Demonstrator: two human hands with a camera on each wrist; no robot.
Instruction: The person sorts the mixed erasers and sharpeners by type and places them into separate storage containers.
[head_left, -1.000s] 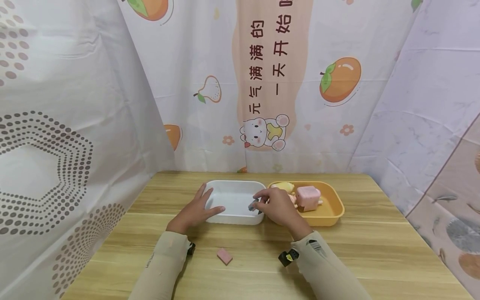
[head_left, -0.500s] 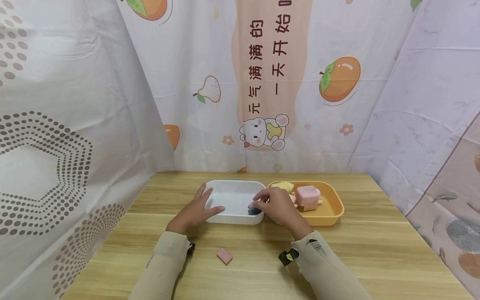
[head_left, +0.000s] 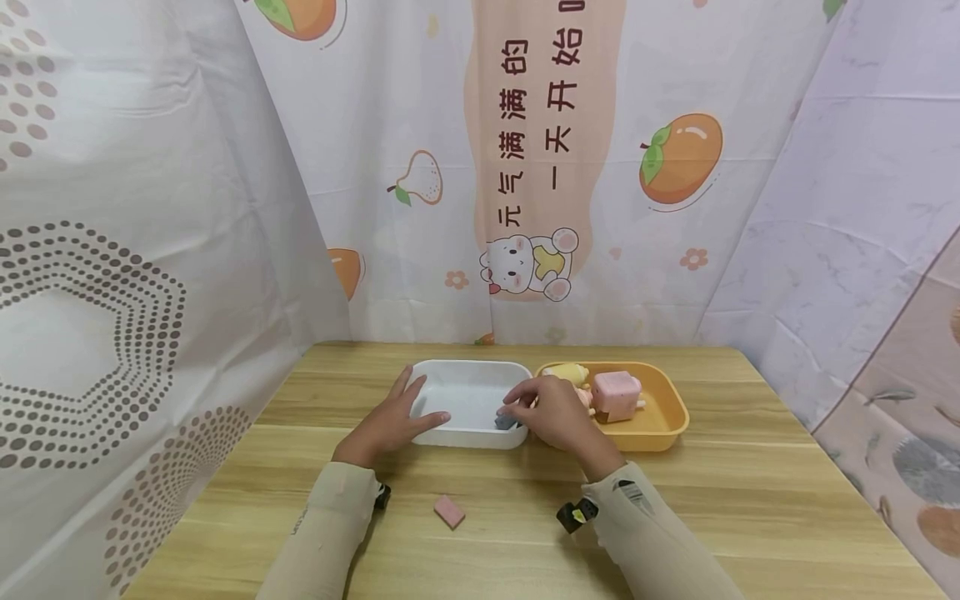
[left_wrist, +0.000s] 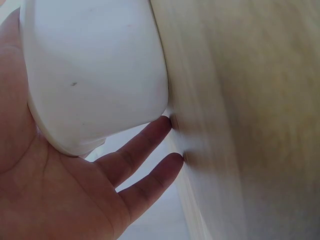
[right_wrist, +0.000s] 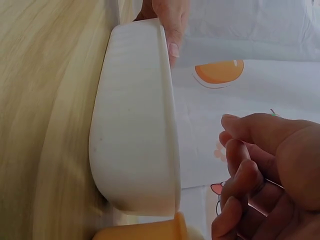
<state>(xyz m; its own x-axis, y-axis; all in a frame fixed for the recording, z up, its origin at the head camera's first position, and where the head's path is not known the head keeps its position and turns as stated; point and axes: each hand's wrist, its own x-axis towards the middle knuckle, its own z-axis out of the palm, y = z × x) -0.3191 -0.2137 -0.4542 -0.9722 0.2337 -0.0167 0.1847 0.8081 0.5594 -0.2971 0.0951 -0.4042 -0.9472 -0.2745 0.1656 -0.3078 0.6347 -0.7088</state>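
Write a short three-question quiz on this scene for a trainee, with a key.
1. True or false: the left hand rests on the white tray.
2. Which tray holds the pink toy? A white, B orange, C neither.
3. What lies on the table nearest the person's sleeves?

Key:
1. True; its fingers lie over the tray's near left rim.
2. B, the orange tray.
3. A small pink block, apart from both trays.
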